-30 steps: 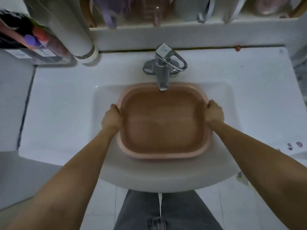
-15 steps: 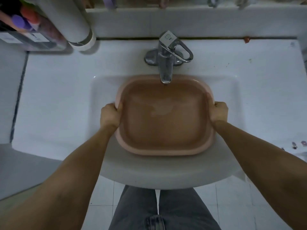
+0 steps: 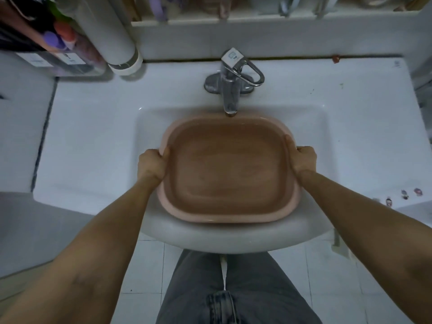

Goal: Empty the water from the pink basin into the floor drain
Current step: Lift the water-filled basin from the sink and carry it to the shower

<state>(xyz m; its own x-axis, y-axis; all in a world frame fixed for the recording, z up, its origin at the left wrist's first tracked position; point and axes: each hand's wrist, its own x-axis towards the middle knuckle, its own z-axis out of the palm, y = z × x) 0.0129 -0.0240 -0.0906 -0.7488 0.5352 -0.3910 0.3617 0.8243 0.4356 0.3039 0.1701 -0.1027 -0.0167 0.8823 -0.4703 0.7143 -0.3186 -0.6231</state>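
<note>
two hands, one on each side of the basin (image 3: 230,170), which is the sensible way to carry something wide and full. the left hand (image 3: 151,165) is curled over the left rim, thumb hooked inside the wall and the other fingers tucked under the lip where they can't be seen. the right hand (image 3: 303,162) mirrors it on the right rim, clamped on the edge with the thumb lying along the inside. both arms reach out about evenly, so i'd guess the load is meant to stay level.

the basin sits in the bowl of the sink (image 3: 149,127), its near edge riding over the sink's front lip, its far edge just under the spout of the tap (image 3: 230,90). whether it rests on the sink or is just off it, i can't tell. there's water in it, shallow-looking, with a faint sheen across the bottom. no water shows at the spout.

gripping at the middle of the sides keeps it from tipping forward or back, which matters with water that will slosh. around it, the white counter (image 3: 93,136) carries a grey bottle (image 3: 117,38) at the back left. the floor (image 3: 145,272) is pale tile; no drain shows from here, so the tipping out is not yet begun.
</note>
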